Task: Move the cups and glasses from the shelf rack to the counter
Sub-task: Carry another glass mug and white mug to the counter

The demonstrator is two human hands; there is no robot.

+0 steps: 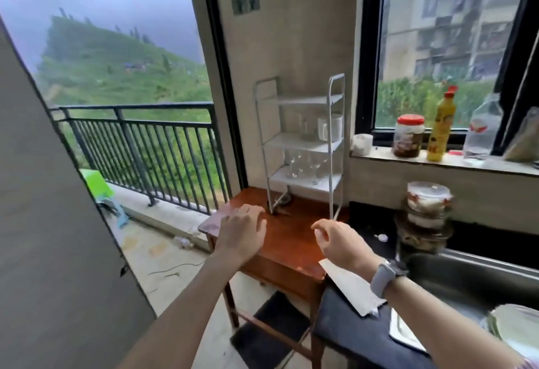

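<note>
A white wire shelf rack [332, 147] stands on a brown wooden table [291, 240] against the wall. Its middle shelf holds a white mug [331, 127] and a clear glass [304, 127]. The lower shelf carries several clear stemmed glasses [303, 164]. The top shelf looks bare. My left hand [240, 233] hovers over the table's left part, fingers apart and empty. My right hand [338, 240], with a watch on the wrist, is in front of the rack, fingers loosely curled and holding nothing. The dark counter [367, 222] lies to the right of the table.
A steel sink [466, 275] sits at the right with stacked bowls [427, 217] behind it and a plate [516, 330] in front. The window sill holds a white cup [362, 143], a red-lidded jar [409, 135], a yellow bottle [442, 126] and a clear bottle [482, 129]. A balcony railing [140, 141] is at left.
</note>
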